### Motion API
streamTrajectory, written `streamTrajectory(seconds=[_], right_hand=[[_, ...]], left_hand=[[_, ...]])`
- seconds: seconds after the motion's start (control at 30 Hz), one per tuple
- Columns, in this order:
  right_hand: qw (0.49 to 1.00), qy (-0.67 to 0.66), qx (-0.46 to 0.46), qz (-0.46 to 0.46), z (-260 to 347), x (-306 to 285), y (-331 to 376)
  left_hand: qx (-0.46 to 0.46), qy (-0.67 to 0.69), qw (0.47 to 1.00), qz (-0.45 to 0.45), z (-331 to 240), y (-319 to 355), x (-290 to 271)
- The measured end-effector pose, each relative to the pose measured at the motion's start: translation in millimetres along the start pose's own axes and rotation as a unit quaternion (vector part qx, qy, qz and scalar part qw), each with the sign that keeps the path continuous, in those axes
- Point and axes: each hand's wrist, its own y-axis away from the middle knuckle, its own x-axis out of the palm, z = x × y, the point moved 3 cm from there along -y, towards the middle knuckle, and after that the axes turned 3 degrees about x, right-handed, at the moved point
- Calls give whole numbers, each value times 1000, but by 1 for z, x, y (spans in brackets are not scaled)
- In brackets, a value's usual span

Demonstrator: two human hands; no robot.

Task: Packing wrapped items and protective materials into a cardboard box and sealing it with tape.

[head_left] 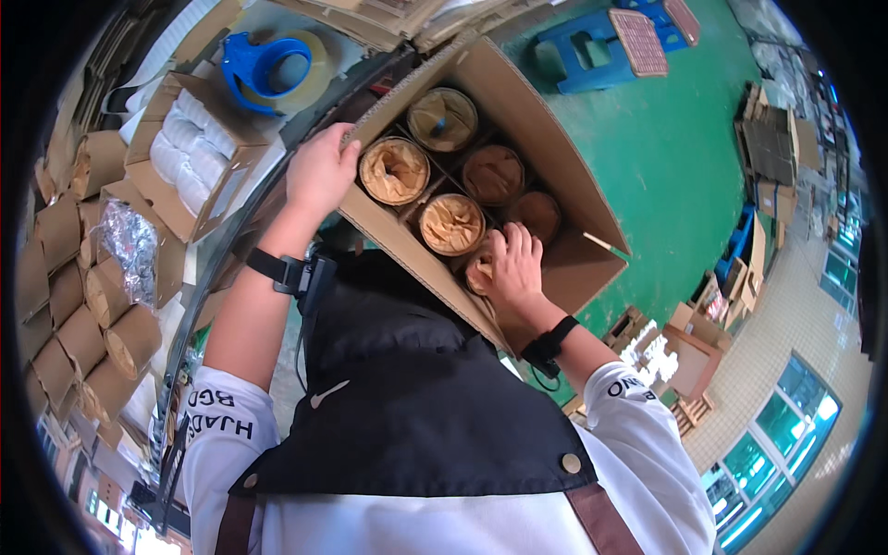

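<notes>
Open brown cardboard box (400, 242) holds six round upright containers (428, 173), two rows of three; crumpled brown paper (451, 224) shows in several.

counting six round containers (451, 225) inside one carton (566, 153) at twelve o'clock, two hands (321, 171), two wristbands (549, 342), one tape dispenser (248, 67) at eleven o'clock, two blue stools (585, 57) at one o'clock

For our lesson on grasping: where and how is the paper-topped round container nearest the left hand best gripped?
Probably grip the round container by its rim, from above: its top faces the opening, while the cardboard box and neighbouring containers crowd its sides.
</notes>
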Motion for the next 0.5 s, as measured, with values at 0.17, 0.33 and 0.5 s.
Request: streamTrajectory(seconds=[0.17,0.33,0.5], right_hand=[[983,-29,-141,-113,-19,73,-11],[994,4,-105,-22,-35,125,-24],[988,32,-128,-76,-20,122,-28]], left_hand=[[14,2,1000,-19,-8,3,7],[-31,32,999,-14,-19,11,4],[-54,79,995,-12,-6,14,-4]])
